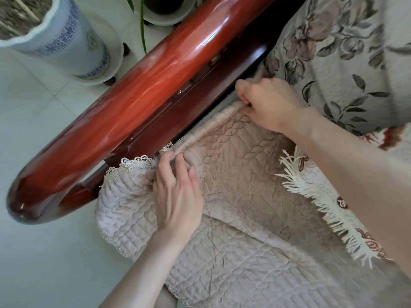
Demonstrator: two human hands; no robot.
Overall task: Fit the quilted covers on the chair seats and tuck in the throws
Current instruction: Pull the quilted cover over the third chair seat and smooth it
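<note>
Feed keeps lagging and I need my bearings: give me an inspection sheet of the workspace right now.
Surface: chair seat hidden under the quilted cover.
Job's things: quilted cover is lace-trimmed, its rolled edge against the red wooden armrest; fringed throw overlaps its right side.
Clutter: nothing seen.
Grippers: left hand presses a fold near the lace corner; right hand pinches the rolled edge further back.
Cables: nothing seen.
Surroundings: blue-and-white vase, plant pot, tiled floor, floral back cover.
</note>
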